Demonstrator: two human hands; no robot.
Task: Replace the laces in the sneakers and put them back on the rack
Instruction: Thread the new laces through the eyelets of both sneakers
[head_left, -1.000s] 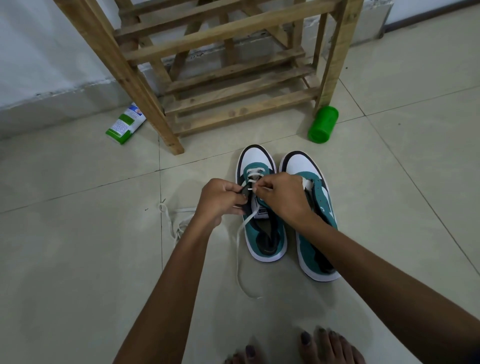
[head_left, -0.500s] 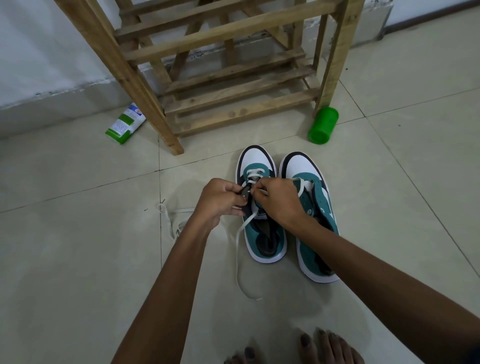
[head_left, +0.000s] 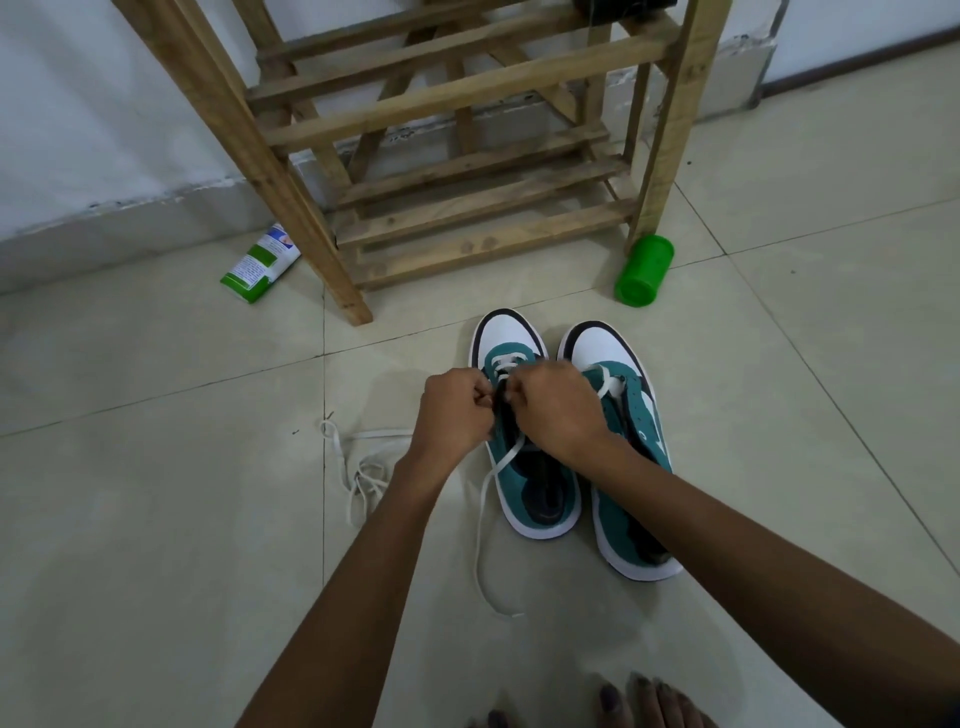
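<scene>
Two teal, white and black sneakers stand side by side on the tiled floor, toes toward the wooden rack (head_left: 467, 208). Over the left sneaker (head_left: 540, 493), my left hand (head_left: 457, 410) and my right hand (head_left: 558, 410) meet at the eyelets, each pinching the white lace (head_left: 485, 519). One free end of that lace trails down onto the floor beside the shoe. The right sneaker (head_left: 623, 415) has a white lace across its upper eyelets. A second loose white lace (head_left: 358, 467) lies tangled on the floor to the left.
A green cylindrical container (head_left: 644, 270) lies by the rack's right leg. A green and white packet (head_left: 260, 265) lies by the left leg, near the wall. My bare toes (head_left: 639, 701) show at the bottom edge.
My hands have drawn closer together over the left sneaker's eyelets and shifted slightly toward its toe. The sneakers have stayed in place.
</scene>
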